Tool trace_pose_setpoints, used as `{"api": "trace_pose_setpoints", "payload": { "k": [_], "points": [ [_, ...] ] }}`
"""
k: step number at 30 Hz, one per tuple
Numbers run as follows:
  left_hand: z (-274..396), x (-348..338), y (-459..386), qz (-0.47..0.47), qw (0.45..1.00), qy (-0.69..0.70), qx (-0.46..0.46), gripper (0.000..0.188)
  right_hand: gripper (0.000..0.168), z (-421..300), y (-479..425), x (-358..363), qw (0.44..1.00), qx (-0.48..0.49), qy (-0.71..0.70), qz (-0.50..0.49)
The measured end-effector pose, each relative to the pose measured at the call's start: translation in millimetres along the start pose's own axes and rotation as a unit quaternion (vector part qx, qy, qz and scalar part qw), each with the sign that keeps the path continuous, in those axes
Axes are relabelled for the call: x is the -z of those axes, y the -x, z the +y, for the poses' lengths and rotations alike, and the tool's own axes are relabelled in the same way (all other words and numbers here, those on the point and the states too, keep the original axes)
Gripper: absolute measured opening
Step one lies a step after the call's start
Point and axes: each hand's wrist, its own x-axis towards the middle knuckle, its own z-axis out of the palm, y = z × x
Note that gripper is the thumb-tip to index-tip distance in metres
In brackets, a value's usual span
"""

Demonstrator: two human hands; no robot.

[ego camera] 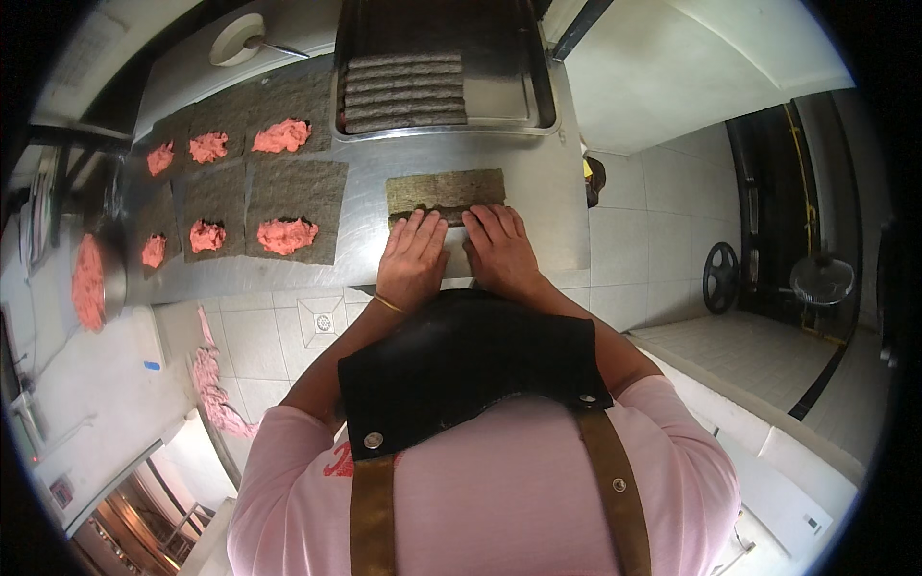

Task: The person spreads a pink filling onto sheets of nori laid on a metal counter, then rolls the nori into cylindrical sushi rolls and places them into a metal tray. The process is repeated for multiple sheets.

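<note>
A partly rolled sheet of dried seaweed (446, 189) lies on the steel table in front of me, its far part flat. My left hand (414, 252) and my right hand (500, 245) press side by side with their fingertips on the rolled near edge. What is inside the roll is hidden. On the left, several more seaweed sheets (328, 191) lie in two rows, each with a lump of pink paste (287, 236) on it. Beyond my hands, several finished seaweed rolls (405, 92) lie parallel in a dark metal tray.
The metal tray (504, 132) stands at the table's far side. A white bowl (234, 39) with a utensil is at the far left. A metal bowl of pink paste (114, 281) stands by the left end of the steel table (360, 245). A wall rises at the far right.
</note>
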Motion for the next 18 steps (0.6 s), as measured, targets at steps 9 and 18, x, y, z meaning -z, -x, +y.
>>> {"api": "trace_pose_setpoints", "payload": {
  "k": [9,18],
  "points": [
    [-3,1,-5,-0.018,1.0,0.015,0.008,0.058,0.056,0,-9,2,1.0,-0.003,-0.007,-0.009],
    [-17,-5,-18,-0.024,1.0,0.011,0.008,0.052,0.059,15,-20,-14,1.0,0.012,-0.022,0.004]
  ]
}}
